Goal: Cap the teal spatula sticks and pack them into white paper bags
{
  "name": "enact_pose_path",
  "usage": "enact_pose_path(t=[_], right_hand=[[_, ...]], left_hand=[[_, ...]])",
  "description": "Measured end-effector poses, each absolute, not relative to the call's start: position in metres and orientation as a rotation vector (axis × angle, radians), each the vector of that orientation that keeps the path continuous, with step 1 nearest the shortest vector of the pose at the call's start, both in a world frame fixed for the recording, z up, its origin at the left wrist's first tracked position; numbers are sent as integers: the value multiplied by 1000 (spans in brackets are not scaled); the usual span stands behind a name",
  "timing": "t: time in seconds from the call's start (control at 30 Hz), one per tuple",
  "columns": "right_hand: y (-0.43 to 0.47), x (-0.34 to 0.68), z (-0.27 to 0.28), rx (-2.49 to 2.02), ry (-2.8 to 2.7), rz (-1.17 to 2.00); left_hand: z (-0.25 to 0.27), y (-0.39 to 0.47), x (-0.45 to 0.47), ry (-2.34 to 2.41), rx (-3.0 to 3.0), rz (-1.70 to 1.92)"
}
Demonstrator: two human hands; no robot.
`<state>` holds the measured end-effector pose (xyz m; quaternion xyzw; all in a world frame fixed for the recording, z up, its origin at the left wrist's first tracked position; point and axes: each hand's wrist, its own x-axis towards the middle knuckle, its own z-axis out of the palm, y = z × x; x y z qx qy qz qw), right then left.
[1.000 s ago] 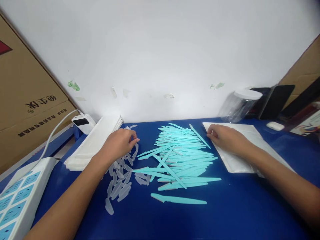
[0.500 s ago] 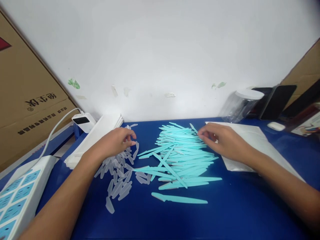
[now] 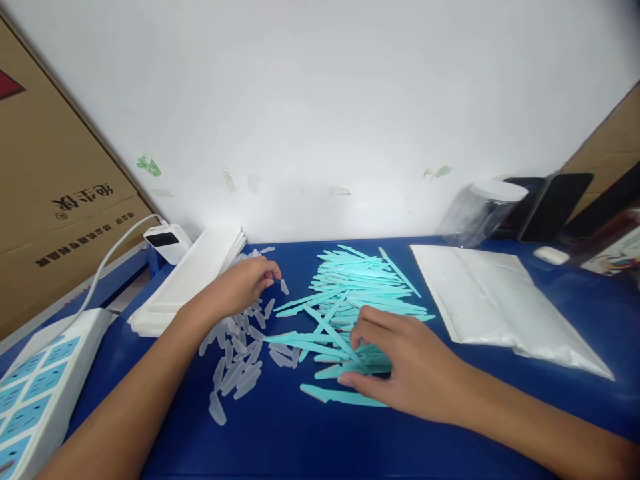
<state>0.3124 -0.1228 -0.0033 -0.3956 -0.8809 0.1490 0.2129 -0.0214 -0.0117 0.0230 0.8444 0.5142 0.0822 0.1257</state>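
Fingertips of my left hand [image 3: 253, 283] are pinched together on a small clear blade cap [image 3: 285, 287], which sticks out beyond them. Beneath and in front of that hand lies a loose heap of similar translucent caps [image 3: 235, 377]. A large pile of turquoise eyebrow razors [image 3: 360, 273] covers the middle of the table, most lying sideways. My right hand [image 3: 400, 357] is over the near side of the pile, thumb and fingers apart in a curve, with nothing seen between them. One single razor [image 3: 340, 396] lies nearest me, partly under the right thumb.
White paper-like sleeves [image 3: 190, 280] are stacked at left, beside a small white device [image 3: 169, 243] and a power strip [image 3: 45, 380]. On the right are a white plastic bag [image 3: 490, 287], a clear lidded jar [image 3: 475, 213] and a dark phone [image 3: 555, 207]. A cardboard box [image 3: 60, 180] stands at left.
My right hand has left the razor at the pile's far right and come down to the near side, opening. That razor now lies slanted. My left hand moved slightly right with the cap.
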Motion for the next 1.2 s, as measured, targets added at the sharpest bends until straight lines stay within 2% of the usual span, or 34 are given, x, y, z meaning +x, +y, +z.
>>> enact_pose_path(t=[0.1, 0.2, 0.6, 0.93, 1.2], right_hand=[[-122, 309, -6, -1164, -2478, 393], [-118, 311, -8, -1193, -2488, 424], [-103, 330, 5, -1240, -2291, 740], [-75, 354, 16, -1276, -1682, 865], [-75, 352, 19, -1274, -1693, 833]], left_hand=[[22, -15, -17, 1424, 2487, 343], [21, -17, -14, 1360, 2488, 291], [17, -17, -10, 1457, 2416, 304], [25, -34, 27, 1181, 1967, 888], [18, -41, 39, 1148, 1855, 892]])
